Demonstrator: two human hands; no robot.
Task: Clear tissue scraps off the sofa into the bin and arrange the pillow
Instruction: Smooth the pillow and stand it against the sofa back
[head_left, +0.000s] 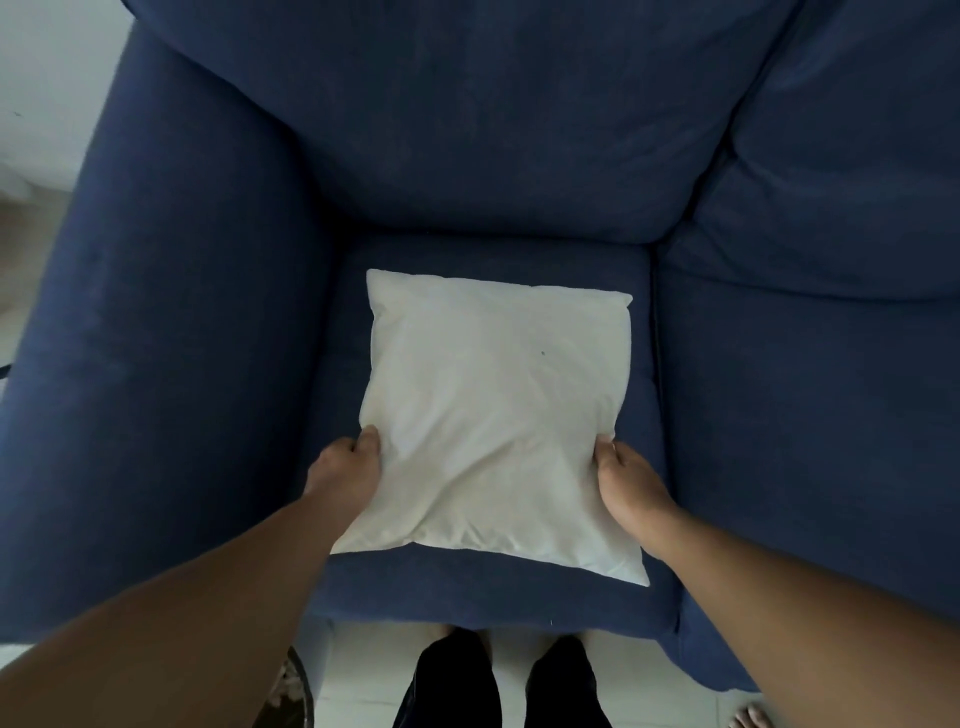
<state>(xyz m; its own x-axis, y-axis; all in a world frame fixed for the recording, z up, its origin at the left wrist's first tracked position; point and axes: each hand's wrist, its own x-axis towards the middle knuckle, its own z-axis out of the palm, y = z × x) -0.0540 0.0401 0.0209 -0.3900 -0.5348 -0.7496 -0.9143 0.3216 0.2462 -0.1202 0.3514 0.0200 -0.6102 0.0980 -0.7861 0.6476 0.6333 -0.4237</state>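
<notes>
A square white pillow (493, 415) lies flat on the seat cushion of a dark blue sofa (493, 156), its far edge toward the backrest. My left hand (345, 470) grips the pillow's left edge near the front. My right hand (626, 475) grips its right edge at about the same height. Both thumbs press on top of the fabric. No tissue scraps show on the sofa. At the bottom left, a dark round rim (298, 686) with pale crumpled bits inside looks like the bin, mostly hidden by my left arm.
The sofa's wide left armrest (171, 338) rises beside the seat. A second seat cushion (805, 415) lies to the right. My dark-trousered legs (498, 680) stand on pale floor tiles in front. Another person's bare toes (748, 719) show at bottom right.
</notes>
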